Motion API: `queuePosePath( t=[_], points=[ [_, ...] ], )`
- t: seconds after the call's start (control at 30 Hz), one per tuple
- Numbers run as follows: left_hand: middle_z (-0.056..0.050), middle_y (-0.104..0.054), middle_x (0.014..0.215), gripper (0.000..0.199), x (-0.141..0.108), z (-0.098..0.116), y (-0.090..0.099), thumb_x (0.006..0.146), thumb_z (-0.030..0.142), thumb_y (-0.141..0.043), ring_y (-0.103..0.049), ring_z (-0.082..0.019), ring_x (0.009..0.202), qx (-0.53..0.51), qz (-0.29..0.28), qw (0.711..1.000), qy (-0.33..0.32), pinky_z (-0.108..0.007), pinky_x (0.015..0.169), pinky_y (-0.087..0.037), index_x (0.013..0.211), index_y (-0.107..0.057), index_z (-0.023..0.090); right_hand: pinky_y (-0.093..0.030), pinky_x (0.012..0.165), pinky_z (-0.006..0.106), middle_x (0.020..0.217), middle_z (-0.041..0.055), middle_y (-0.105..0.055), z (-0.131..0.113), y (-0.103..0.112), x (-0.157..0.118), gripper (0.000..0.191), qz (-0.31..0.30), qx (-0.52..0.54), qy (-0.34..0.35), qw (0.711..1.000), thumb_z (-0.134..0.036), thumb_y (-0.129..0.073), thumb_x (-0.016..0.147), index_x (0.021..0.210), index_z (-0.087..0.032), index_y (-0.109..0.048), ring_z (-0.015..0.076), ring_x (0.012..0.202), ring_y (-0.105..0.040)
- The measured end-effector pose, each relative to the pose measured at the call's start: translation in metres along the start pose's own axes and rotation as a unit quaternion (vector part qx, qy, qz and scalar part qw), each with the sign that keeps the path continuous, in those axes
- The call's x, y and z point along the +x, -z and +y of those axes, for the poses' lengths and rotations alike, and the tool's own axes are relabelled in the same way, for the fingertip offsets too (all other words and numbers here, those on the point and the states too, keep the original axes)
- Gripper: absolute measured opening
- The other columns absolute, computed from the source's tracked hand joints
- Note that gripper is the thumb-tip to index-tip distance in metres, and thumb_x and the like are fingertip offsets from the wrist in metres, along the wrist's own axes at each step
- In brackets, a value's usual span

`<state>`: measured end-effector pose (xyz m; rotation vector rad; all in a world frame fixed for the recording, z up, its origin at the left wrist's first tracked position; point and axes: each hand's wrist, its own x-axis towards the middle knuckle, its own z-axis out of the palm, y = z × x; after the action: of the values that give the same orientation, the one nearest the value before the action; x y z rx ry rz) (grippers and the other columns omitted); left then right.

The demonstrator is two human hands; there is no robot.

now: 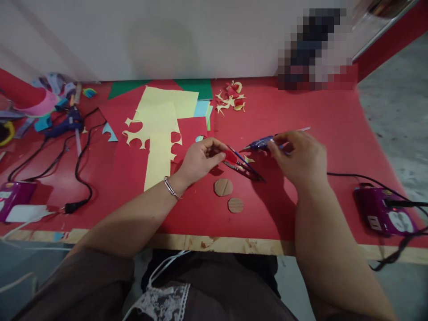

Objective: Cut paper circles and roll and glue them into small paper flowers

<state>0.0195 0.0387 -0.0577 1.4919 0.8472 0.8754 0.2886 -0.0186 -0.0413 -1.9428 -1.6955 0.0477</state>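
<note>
My left hand (203, 158) pinches a small red paper piece (230, 156) between thumb and fingers. My right hand (301, 158) is closed around a blue glue gun (261, 143), its nozzle pointing left toward the red piece; a clear glue stick sticks out behind. A slim dark tool with a blue edge (245, 166), perhaps scissors, lies by my left fingertips; its exact kind is unclear. Two roughly round corrugated cardboard discs, a larger disc (223, 187) and a smaller disc (236, 205), lie on the table below my left hand.
Cut yellow paper (159, 156) and red sheets lie to the left on the red table (334, 116). Yellow and red scraps (232, 97) are at the back. Purple power boxes (384, 209) with cables stand at both sides. A second glue gun (65, 124) lies far left.
</note>
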Motion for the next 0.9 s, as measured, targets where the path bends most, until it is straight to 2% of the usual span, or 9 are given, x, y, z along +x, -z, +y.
queuePosePath(
  t=[0.1,0.17,0.27,0.43,0.7,0.9],
  points=[
    [-0.002,-0.074,0.087,0.011,0.001,-0.001,0.001,0.085,0.019,-0.076,-0.069,-0.014,0.078,0.026,0.005,1.000,-0.014,-0.029,0.074,-0.057,0.095,-0.069,0.019,-0.047,0.086,0.047,0.106,0.0161,-0.075,0.025,0.001,0.005,0.028,-0.039,-0.058,-0.047,0.996,-0.045,-0.078,0.089,0.102,-0.022,-0.071,0.0329,0.095,-0.066],
    [-0.002,-0.074,0.087,0.010,0.002,-0.001,0.002,0.085,0.018,-0.075,-0.068,-0.013,0.078,0.043,0.006,0.999,-0.021,-0.028,0.073,-0.057,0.092,-0.068,0.020,-0.047,0.086,0.048,0.109,0.0178,-0.074,0.032,0.000,0.005,0.040,-0.065,-0.070,-0.070,0.993,-0.052,-0.081,0.085,0.108,-0.022,-0.068,0.0357,0.101,-0.066],
    [-0.002,-0.073,0.087,0.008,0.001,0.001,0.002,0.085,0.019,-0.073,-0.068,-0.013,0.078,0.064,-0.006,0.998,-0.025,-0.029,0.073,-0.056,0.091,-0.068,0.019,-0.048,0.084,0.047,0.114,0.0174,-0.073,0.031,-0.003,0.004,0.054,-0.088,-0.079,-0.094,0.989,-0.058,-0.083,0.080,0.114,-0.022,-0.063,0.0369,0.105,-0.065],
    [-0.003,-0.073,0.085,0.006,0.000,0.005,0.002,0.085,0.015,-0.071,-0.066,-0.013,0.074,0.089,-0.027,0.996,-0.004,-0.029,0.070,-0.053,0.090,-0.070,0.018,-0.050,0.080,0.046,0.109,0.0145,-0.074,0.022,-0.003,0.004,0.046,-0.081,-0.054,-0.114,0.989,-0.046,-0.078,0.078,0.114,-0.024,-0.060,0.0356,0.098,-0.068],
    [-0.003,-0.071,0.082,0.007,0.002,-0.001,0.006,0.081,0.017,-0.072,-0.063,-0.013,0.074,0.094,-0.040,0.994,0.039,-0.030,0.068,-0.049,0.087,-0.073,0.018,-0.052,0.080,0.044,0.103,0.0093,-0.075,0.002,0.002,0.003,0.037,-0.022,0.044,-0.063,0.997,-0.043,-0.077,0.074,0.102,-0.026,-0.060,0.0287,0.089,-0.068],
    [-0.003,-0.070,0.082,0.007,0.003,0.001,0.007,0.079,0.018,-0.072,-0.062,-0.013,0.073,0.105,-0.038,0.993,0.046,-0.030,0.068,-0.049,0.086,-0.073,0.017,-0.056,0.082,0.045,0.102,0.0078,-0.075,-0.005,0.001,0.001,0.035,0.005,0.050,-0.004,0.999,-0.045,-0.081,0.075,0.098,-0.026,-0.062,0.0274,0.089,-0.068]
  ],
)
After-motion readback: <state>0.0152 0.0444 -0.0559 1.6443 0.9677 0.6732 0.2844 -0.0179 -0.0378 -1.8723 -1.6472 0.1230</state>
